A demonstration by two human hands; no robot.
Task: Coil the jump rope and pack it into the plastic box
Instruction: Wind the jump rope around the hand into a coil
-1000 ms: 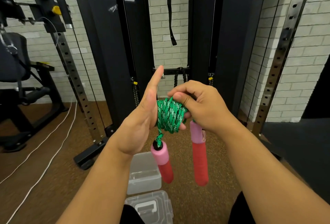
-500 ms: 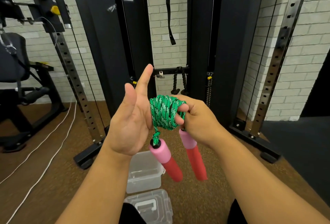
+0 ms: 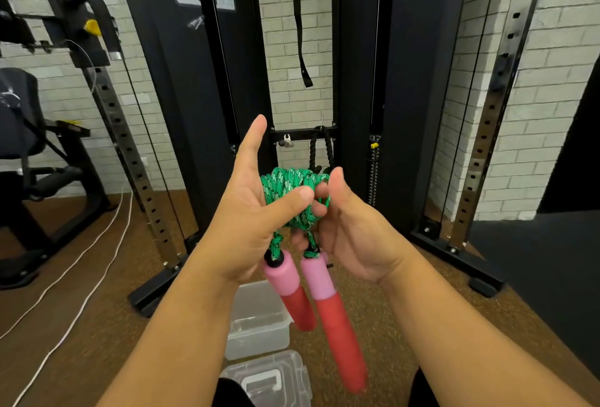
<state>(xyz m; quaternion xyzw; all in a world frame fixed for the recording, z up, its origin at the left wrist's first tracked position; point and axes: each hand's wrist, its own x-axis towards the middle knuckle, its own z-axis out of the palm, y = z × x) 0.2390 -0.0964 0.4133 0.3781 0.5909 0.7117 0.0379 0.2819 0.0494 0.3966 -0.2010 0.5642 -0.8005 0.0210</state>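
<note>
Fingers of the left hand (image 3: 250,211) clamp the coiled green jump rope (image 3: 293,194), thumb pressing across the bundle, index pointing up. Right hand (image 3: 350,228) curls loosely around the coil's far side, fingertips touching the cord. Both pink-and-red handles (image 3: 319,306) dangle below the fingers. Beneath them on the floor sits the open plastic box (image 3: 259,322), its lid (image 3: 269,380) nearer the person.

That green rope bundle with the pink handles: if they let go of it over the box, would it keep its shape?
Probably not. The rope looks soft and braided, coiled loosely between both hands, so it would likely spring apart. The handles dangle free and look like light foam; they would probably flop and tug the coil open.
</note>
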